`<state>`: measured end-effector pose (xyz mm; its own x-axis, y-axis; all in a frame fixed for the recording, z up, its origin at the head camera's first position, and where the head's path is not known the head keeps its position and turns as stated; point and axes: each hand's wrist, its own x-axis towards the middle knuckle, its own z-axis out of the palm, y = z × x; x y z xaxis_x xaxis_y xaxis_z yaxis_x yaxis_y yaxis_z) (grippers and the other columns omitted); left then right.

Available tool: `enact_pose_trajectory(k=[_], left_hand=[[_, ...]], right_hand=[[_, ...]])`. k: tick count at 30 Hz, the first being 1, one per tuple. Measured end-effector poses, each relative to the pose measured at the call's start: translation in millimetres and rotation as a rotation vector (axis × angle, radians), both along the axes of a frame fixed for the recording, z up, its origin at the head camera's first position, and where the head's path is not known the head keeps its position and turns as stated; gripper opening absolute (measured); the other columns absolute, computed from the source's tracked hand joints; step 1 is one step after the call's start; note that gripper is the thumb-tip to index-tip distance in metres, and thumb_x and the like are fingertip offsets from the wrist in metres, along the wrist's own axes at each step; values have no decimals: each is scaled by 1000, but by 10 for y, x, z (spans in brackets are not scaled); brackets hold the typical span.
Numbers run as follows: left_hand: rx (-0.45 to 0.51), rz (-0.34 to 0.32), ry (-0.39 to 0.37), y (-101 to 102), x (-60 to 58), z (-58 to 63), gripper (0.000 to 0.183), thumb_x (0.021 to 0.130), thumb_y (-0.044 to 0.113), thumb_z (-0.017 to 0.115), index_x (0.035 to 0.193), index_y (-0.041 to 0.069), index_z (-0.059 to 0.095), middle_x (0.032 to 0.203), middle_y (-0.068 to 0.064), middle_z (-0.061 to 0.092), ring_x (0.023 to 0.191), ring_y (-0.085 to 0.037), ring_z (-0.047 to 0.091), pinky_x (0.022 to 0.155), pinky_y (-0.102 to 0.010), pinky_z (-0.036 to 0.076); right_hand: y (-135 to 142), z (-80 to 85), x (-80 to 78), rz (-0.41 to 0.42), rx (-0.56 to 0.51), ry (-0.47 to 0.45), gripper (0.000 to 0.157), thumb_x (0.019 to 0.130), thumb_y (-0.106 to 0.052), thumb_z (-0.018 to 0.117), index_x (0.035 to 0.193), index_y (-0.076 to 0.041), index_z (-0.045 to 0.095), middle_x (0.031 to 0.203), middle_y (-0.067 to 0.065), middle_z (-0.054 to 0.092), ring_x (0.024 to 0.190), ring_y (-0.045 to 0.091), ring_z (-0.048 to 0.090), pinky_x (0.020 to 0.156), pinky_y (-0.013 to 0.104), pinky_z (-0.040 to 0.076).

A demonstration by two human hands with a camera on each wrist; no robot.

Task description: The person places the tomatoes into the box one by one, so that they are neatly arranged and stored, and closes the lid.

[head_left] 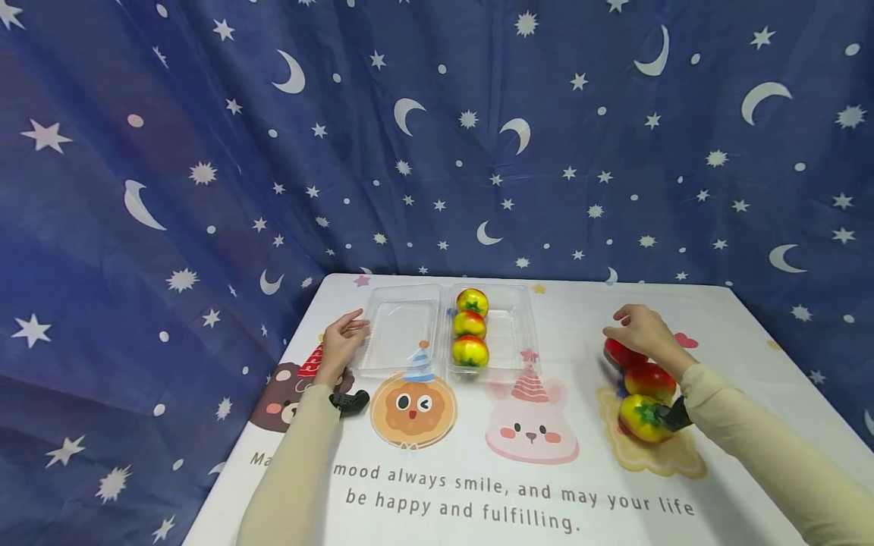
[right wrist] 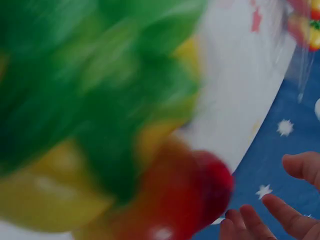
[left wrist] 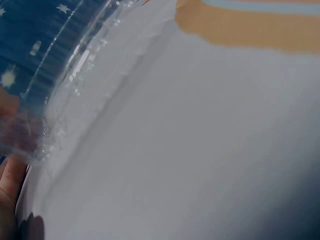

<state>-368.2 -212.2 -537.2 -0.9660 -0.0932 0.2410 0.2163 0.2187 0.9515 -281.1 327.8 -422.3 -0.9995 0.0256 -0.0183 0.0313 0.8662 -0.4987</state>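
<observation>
Right hand, loose-fingered and holding nothing, hovers at the farthest of three red-and-yellow fruits lined up on the printed tablecloth, while left hand is at the clear lid's edge, its grip unclear, with three similar fruits inside the adjoining tray.

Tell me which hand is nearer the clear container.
Left. The left hand is at the left edge of the clear container; the right hand is away to its right, by the loose fruits.
</observation>
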Motion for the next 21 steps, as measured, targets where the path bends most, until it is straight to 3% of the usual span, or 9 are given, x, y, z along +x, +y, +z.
enact_pose_trajectory(k=[4, 9, 15, 21], left_hand=[[-11, 9, -4, -21, 15, -22, 46, 91, 3, 67, 136, 4, 59, 116, -22, 67, 84, -4, 64, 67, -14, 53], [4, 18, -11, -38, 27, -44, 46, 90, 3, 68, 135, 4, 60, 115, -21, 68, 83, -2, 64, 67, -14, 53], [3, 12, -5, -28, 11, -40, 46, 91, 2, 67, 136, 2, 58, 116, -22, 67, 83, -3, 64, 67, -15, 53], [8, -4, 0, -9, -9, -12, 47, 91, 1, 66, 137, 0, 57, 117, -25, 66, 82, -3, 64, 67, -15, 54]], right_hand=[[98, -55, 14, -41, -25, -43, 56, 89, -22, 69, 126, 15, 49, 116, 38, 53, 89, 39, 60, 65, 37, 60], [181, -98, 1, -51, -11, -37, 55, 89, -22, 70, 124, 16, 50, 113, 38, 55, 83, 36, 61, 67, 38, 59], [304, -136, 0, -52, 0, -13, 59, 86, -23, 72, 122, 19, 50, 110, 37, 56, 85, 38, 57, 73, 42, 58], [411, -161, 1, -97, -37, -58, 61, 85, -19, 72, 126, 18, 45, 116, 38, 50, 92, 42, 54, 74, 42, 57]])
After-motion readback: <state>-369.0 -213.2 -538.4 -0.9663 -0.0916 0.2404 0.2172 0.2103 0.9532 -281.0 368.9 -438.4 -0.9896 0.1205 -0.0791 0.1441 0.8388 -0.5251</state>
